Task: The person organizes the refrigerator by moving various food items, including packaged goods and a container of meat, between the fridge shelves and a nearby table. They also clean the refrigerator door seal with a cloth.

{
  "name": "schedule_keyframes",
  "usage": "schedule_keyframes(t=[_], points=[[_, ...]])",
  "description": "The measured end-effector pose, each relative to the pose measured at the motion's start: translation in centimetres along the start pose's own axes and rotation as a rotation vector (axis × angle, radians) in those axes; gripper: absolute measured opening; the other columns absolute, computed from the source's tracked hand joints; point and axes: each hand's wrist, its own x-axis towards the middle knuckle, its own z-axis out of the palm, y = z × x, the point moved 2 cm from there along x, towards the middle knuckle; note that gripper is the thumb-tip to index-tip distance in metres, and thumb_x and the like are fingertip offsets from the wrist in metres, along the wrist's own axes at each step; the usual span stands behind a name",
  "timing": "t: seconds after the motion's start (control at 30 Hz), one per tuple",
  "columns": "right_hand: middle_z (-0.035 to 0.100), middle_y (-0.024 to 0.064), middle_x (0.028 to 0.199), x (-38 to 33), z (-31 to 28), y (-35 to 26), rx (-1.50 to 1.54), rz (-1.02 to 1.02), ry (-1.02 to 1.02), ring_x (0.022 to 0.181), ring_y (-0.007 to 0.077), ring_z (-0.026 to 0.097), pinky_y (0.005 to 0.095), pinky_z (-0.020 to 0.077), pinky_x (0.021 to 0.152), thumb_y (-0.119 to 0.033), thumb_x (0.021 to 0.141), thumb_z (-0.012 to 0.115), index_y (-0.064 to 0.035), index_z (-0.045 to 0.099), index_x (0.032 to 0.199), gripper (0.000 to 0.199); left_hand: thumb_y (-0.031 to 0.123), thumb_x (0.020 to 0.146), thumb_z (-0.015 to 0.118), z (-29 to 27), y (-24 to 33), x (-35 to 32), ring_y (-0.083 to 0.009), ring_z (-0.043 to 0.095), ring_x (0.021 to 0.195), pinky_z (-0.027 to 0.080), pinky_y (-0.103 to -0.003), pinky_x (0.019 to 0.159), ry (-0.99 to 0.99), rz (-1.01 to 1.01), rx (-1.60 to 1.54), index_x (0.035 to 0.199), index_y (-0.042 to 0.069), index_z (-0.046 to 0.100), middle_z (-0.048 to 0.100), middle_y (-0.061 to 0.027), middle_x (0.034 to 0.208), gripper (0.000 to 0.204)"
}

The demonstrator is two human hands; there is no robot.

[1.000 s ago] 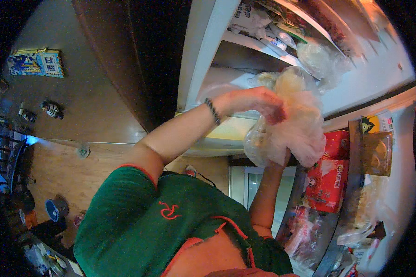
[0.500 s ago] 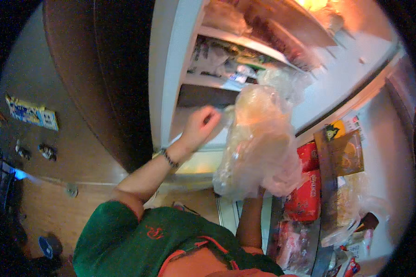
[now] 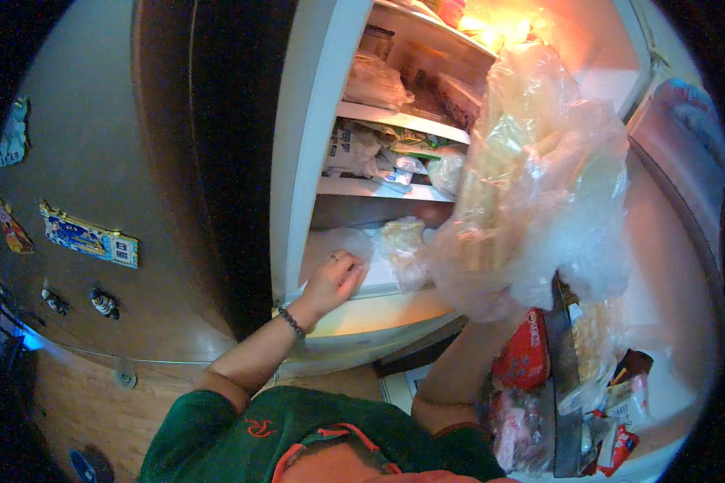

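Swung up since the earlier frame: clear plastic bag (image 3: pixel 540 185) at two o'clock, over right forearm (image 3: pixel 463 362), grip hidden, can't tell; left hand (image 3: pixel 336 282) toward eight, curled, pinch unclear; best supported underneath, clear of shelf (image 3: pixel 395 119).

Thin, clear and crinkled in the large plastic bag (image 3: pixel 540 177), with glossy creases. Just as filmy and wrinkled in the smaller plastic bag (image 3: pixel 407 256), near the front edge of the lowest visible fridge shelf (image 3: pixel 380 283). Smooth, with a soft sheen, on the grey-brown fridge door (image 3: pixel 76 181); shinier on the blue rectangular magnet (image 3: pixel 93 237). Glossy and printed on the red package (image 3: pixel 524 354) (card or film, hard to tell), beside the long edge of the smooth, dark plastic door rack (image 3: pixel 566 394). Matt, soft cloth in the green shirt (image 3: pixel 205 439). Smooth and rounded in the dark bead bracelet (image 3: pixel 292 323). Wood-grained on the floor (image 3: pixel 64 394).
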Motion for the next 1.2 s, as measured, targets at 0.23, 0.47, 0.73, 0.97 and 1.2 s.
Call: schedule_keyframes(t=[0.23,0.47,0.73,0.97,1.2], points=[[0.044,0.0108,0.130,0.0,-0.8,-3.9,-0.056,-0.081,-0.024,0.117,0.0239,0.043,0.0358,0.0308,0.102,-0.023,0.088,0.052,-0.0022,0.035,0.132,0.052,0.009,0.082,0.059,-0.1,0.3,-0.1,-0.0317,0.057,0.081,0.048,-0.037,0.070,0.027,0.042,-0.031,0.087,0.000,0.057,0.058,-0.0145,0.086,0.010],[0.045,0.0109,0.129,-0.7,0.0,-3.0,-0.093,-0.054,-0.058,0.116,0.0239,0.044,0.0357,0.0313,0.102,-0.022,0.087,0.053,-0.0020,0.036,0.131,0.052,0.019,0.087,0.059,-0.1,2.6,1.3,-0.0226,0.058,0.091,0.048,-0.033,0.079,-0.077,-0.073,-0.325,0.106,0.002,0.054,0.057,-0.0105,0.101,0.026],[0.045,0.0110,0.128,-1.8,2.2,-0.2,-0.103,0.032,-0.152,0.116,0.0238,0.044,0.0356,0.0318,0.102,-0.022,0.087,0.053,-0.0019,0.036,0.131,0.052,0.019,0.091,0.055,-0.5,12.1,7.3,-0.0188,0.048,0.114,0.044,-0.035,0.095,-0.323,-0.258,-1.501,0.139,0.009,0.025,0.042,-0.0085,0.131,0.057],[0.046,0.0111,0.127,0.2,2.0,0.1,-0.097,-0.017,-0.124,0.115,0.0237,0.044,0.0355,0.0322,0.101,-0.021,0.086,0.054,-0.0018,0.037,0.130,0.051,0.003,0.086,0.057,0.3,12.5,7.7,-0.0190,0.044,0.118,0.044,-0.034,0.095,-0.182,-0.289,-1.330,0.142,0.011,0.016,0.038,-0.0077,0.133,0.070],[0.046,0.0112,0.127,-0.8,1.1,0.1,-0.128,-0.123,0.062,0.115,0.0237,0.045,0.0354,0.0327,0.101,-0.021,0.086,0.054,-0.0016,0.037,0.130,0.051,0.012,0.086,0.060,-0.5,14.0,8.0,-0.0162,0.056,0.100,0.051,-0.031,0.081,-0.104,-0.347,-1.333,0.130,0.004,0.037,0.053,-0.0080,0.116,0.051]])
